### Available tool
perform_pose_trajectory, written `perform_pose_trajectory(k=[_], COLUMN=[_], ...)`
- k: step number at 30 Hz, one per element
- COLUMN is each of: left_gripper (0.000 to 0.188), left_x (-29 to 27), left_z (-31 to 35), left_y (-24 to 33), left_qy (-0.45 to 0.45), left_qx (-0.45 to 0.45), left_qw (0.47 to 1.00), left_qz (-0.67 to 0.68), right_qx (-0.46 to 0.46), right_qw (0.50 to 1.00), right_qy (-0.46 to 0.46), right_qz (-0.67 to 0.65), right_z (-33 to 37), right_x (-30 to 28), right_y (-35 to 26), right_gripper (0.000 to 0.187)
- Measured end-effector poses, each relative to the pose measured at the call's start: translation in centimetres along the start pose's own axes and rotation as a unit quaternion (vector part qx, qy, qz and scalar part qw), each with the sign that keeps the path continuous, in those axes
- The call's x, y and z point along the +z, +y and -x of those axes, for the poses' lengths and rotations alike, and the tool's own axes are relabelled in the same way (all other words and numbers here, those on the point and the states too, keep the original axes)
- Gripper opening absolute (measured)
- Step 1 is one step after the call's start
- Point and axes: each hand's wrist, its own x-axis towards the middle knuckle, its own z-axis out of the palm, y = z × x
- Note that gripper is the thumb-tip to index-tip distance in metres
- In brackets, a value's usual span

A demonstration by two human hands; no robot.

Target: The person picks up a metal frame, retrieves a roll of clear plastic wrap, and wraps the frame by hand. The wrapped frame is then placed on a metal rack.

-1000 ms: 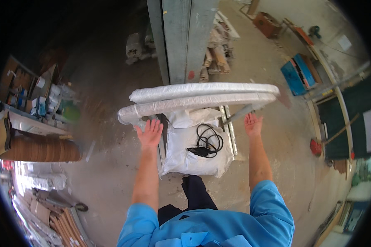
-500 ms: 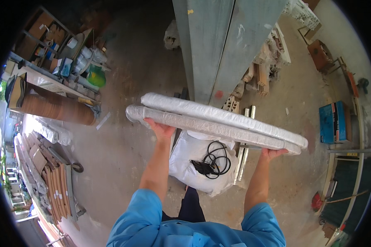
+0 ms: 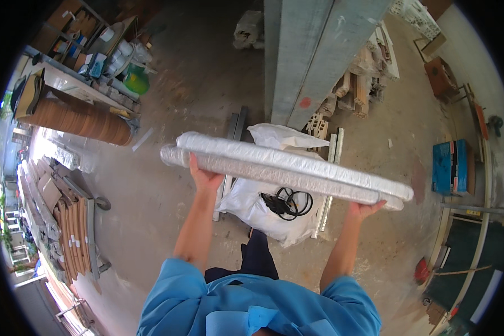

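Spread earlier, left hand [image 3: 207, 178] and right hand [image 3: 367, 209] now hold up both wrapped poles [image 3: 290, 169], at their nine and four o'clock.

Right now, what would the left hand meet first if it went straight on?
The left hand would first meet the nearer wrapped bar, which it seems to hold, though depth is unclear.

The left arm [image 3: 195, 232] and right arm [image 3: 339, 241] were stretched out to the long wrapped bundle [image 3: 285, 159]. The left hand [image 3: 206, 179] held its near side close to the left end, the right hand [image 3: 365, 209] close to its right end, most fingers hidden by it.
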Motion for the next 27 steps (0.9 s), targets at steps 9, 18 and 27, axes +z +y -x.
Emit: perform_pose_trajectory(k=[9,18,27], left_gripper=[0.073,0.068,0.064], left_x=[-3.2,-10.4,-20.8], left_z=[8.8,18.4,36.5], left_y=[4.9,8.5,15.4], left_qy=[0.072,0.087,0.071], left_qx=[-0.001,-0.044,-0.041], left_qw=[0.997,0.995,0.996], left_qz=[-0.011,-0.034,-0.03], right_qx=[0.048,0.055,0.072], right_qw=[0.997,0.996,0.992], right_qy=[-0.008,0.053,0.09], right_qz=[0.057,0.051,0.045], right_z=[12.2,25.5,44.1], right_x=[-3.3,-7.9,-13.7], right_y=[-4.4,-8.3,-14.7], right_gripper=[0.093,0.091,0.089])
